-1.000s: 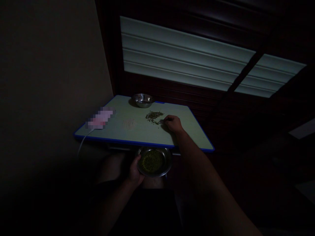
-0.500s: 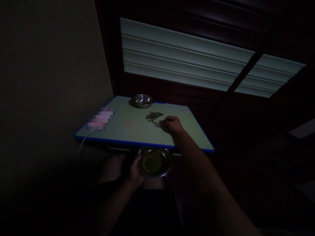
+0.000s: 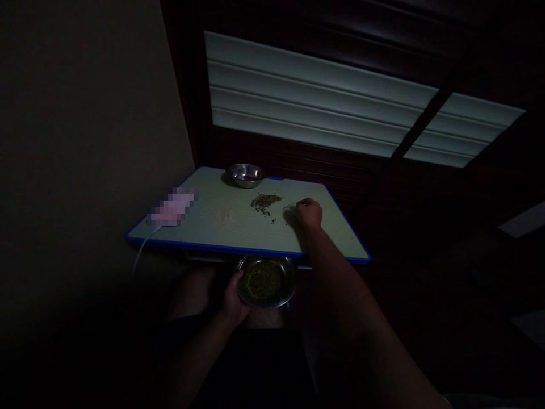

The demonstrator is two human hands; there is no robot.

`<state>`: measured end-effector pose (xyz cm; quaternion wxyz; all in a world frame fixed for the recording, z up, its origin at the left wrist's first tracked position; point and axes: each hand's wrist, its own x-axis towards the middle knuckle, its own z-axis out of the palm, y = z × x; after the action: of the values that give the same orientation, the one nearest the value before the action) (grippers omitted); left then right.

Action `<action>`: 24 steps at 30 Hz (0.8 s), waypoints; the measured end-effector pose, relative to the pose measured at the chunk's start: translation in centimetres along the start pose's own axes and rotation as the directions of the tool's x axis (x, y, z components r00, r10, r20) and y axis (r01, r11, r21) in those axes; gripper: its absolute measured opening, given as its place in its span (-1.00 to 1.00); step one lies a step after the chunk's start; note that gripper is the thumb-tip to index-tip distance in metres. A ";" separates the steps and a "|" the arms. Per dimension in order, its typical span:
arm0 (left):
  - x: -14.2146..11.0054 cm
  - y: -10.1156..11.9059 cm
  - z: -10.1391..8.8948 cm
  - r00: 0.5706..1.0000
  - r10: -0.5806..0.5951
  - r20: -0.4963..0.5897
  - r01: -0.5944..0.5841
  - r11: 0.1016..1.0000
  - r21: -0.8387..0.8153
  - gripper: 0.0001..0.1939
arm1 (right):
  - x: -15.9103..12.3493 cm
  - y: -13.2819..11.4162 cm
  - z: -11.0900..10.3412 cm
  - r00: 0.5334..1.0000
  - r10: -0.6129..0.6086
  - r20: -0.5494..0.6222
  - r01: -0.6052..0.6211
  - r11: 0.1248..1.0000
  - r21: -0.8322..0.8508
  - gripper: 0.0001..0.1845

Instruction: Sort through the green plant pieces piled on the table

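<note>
My left hand (image 3: 235,300) grips the near left rim of a metal bowl (image 3: 290,284), thumb over the edge. Small green grains (image 3: 261,279) fill much of the bowl, held just below the table's front edge. Over the table, the fingers of my right hand (image 3: 310,213) are closed round a small see-through utensil (image 3: 290,208), spoon-like in shape; the dim light hides its exact form. To its left lies a loose pile of small dark grains (image 3: 264,203), with a few strays nearer to me.
The pale folding table (image 3: 332,238) has a blue edge. A second metal bowl (image 3: 246,177) stands at its back. On the left lies a blurred-out pinkish object (image 3: 172,207) with a white cable (image 3: 142,250). A faint pale patch (image 3: 222,216) marks the tabletop. Wall and shutters stand close behind.
My right hand has moved right with the utensil, away from the pile, leaving a few grains apart from it. My left hand and its bowl stay nearly still.
</note>
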<state>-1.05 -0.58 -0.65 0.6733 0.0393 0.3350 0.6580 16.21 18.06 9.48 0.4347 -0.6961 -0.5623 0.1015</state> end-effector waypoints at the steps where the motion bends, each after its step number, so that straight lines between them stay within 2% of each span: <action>1: 0.0 0.0 -0.1 1.000 -0.003 0.001 0.003 1.000 -0.002 -0.72 | -0.1 -0.1 -0.1 1.000 -0.003 0.010 0.003 1.000 -0.023 -0.74; 5: 0.1 -0.1 -0.3 1.000 -0.004 0.005 0.004 1.000 -0.008 -0.71 | -0.1 -0.2 -0.2 0.999 0.013 0.053 -0.010 0.998 -0.062 -0.74; 12: 0.0 0.0 -0.1 1.000 -0.002 -0.001 0.002 1.000 -0.015 -0.73 | 0.2 0.1 -0.1 0.992 0.011 0.125 -0.008 0.999 -0.032 -0.74; 19: 0.0 0.0 -0.1 1.000 -0.008 0.002 0.008 1.000 -0.011 -0.73 | 0.5 0.9 0.9 0.957 -0.046 0.288 0.024 0.997 0.079 -0.79; 24: 0.0 0.0 -0.1 1.000 -0.010 -0.021 0.010 1.000 -0.003 -0.74 | 0.5 0.9 1.1 0.923 -0.118 0.367 0.032 0.973 0.230 -0.79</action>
<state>-1.08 -0.62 -0.74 0.6730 0.0298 0.3412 0.6556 16.30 19.04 8.35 0.3962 -0.5889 -0.6471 0.2784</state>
